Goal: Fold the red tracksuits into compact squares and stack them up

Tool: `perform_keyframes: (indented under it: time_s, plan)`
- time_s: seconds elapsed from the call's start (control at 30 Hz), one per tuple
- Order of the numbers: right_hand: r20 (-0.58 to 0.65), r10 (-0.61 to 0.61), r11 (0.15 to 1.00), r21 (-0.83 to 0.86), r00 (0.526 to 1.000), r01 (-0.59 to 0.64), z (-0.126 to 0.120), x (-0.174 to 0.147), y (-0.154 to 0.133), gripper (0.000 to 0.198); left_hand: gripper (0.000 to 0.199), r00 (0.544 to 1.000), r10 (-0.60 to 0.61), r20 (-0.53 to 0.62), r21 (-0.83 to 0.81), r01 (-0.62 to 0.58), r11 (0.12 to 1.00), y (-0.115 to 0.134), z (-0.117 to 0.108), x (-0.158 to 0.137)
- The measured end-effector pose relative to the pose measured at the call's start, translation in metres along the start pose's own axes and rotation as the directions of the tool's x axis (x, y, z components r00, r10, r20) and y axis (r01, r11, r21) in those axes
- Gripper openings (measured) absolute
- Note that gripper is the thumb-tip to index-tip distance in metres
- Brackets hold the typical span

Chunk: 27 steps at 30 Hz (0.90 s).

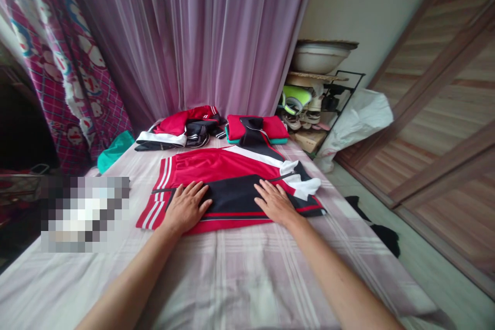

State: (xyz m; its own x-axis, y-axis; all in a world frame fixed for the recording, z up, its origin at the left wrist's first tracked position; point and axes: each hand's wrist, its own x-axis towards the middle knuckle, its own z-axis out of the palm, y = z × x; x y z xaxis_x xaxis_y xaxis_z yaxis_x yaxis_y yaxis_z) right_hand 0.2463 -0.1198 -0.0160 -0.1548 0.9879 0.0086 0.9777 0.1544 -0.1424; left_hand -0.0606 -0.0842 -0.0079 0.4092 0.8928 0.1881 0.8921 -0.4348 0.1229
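Note:
A red, black and white zip jacket (pixel 232 193) lies on its side on the bed, its striped hem to the left and white collar to the right. One black sleeve is folded across its near part; the other sleeve (pixel 257 139) stretches away toward the back. My left hand (pixel 187 206) rests flat on the jacket near the hem, fingers spread. Nearer the collar, my right hand (pixel 275 202) lies flat on the black cloth, fingers apart. Neither hand grips anything.
Behind the jacket are a crumpled red and black garment (pixel 181 126) and a folded red and teal stack (pixel 232 124). Teal cloth (pixel 116 150) hangs at the left bed edge, beside a blurred-out object (pixel 85 214). A shoe rack (pixel 340 98) and a white bag (pixel 358 121) stand right.

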Motion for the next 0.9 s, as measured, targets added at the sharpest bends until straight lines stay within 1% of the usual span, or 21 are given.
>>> perform_keyframes:
  time_s: [0.07, 0.13, 0.17, 0.27, 0.33, 0.4, 0.47, 0.53, 0.6, 0.7, 0.77, 0.9]
  plan:
    - [-0.05, 0.041, 0.999, -0.023, 0.998, -0.042, 0.0, -0.01, 0.034, 0.052, 0.048, 0.999, 0.013, -0.051, -0.033, -0.014, 0.999, -0.001, -0.001, -0.002]
    - [-0.141, 0.034, 0.999, -0.016, 0.989, -0.036, 0.002, -0.019, 0.06, 0.048, 0.047, 0.994, 0.032, -0.101, -0.064, -0.038, 0.997, -0.002, -0.003, -0.004]
    - [-0.19, 0.026, 1.0, -0.005, 0.981, -0.027, 0.002, -0.022, 0.069, 0.046, 0.048, 0.992, 0.039, -0.122, -0.075, -0.049, 0.996, -0.002, -0.004, -0.007]
    - [-0.294, 0.023, 1.0, 0.027, 0.956, -0.016, 0.003, -0.028, 0.077, 0.043, 0.05, 0.987, 0.054, -0.151, -0.068, -0.065, 0.996, -0.003, -0.008, -0.018]
    - [-0.323, 0.043, 0.999, 0.034, 0.945, -0.034, 0.001, -0.029, 0.074, 0.041, 0.049, 0.986, 0.051, -0.162, -0.048, -0.059, 0.997, -0.005, -0.01, -0.029]
    - [-0.355, 0.084, 0.996, 0.03, 0.931, -0.079, -0.001, -0.031, 0.069, 0.041, 0.048, 0.983, 0.028, -0.184, -0.031, -0.035, 0.999, -0.011, -0.009, -0.04]
    - [-0.393, 0.131, 0.991, 0.023, 0.91, -0.133, -0.001, -0.034, 0.067, 0.042, 0.047, 0.974, -0.034, -0.224, -0.027, 0.028, 0.999, -0.019, -0.008, -0.05]
    - [-0.428, 0.163, 0.985, 0.025, 0.889, -0.169, 0.001, -0.036, 0.068, 0.042, 0.046, 0.955, -0.134, -0.264, -0.042, 0.127, 0.991, -0.027, -0.006, -0.057]
    - [-0.461, 0.18, 0.982, 0.042, 0.869, -0.182, 0.003, -0.038, 0.072, 0.042, 0.047, 0.918, -0.268, -0.292, -0.07, 0.259, 0.963, -0.033, -0.004, -0.063]
    - [-0.51, 0.206, 0.978, 0.09, 0.835, -0.187, 0.007, -0.039, 0.08, 0.045, 0.048, 0.844, -0.449, -0.295, -0.095, 0.441, 0.892, -0.037, -0.003, -0.069]
    - [-0.524, 0.237, 0.971, 0.134, 0.818, -0.196, 0.009, -0.039, 0.085, 0.048, 0.047, 0.817, -0.507, -0.275, -0.105, 0.499, 0.86, -0.038, -0.004, -0.071]
    - [-0.55, 0.327, 0.944, 0.228, 0.768, -0.239, 0.012, -0.041, 0.094, 0.051, 0.045, 0.815, -0.535, -0.222, -0.145, 0.515, 0.845, -0.039, -0.005, -0.074]
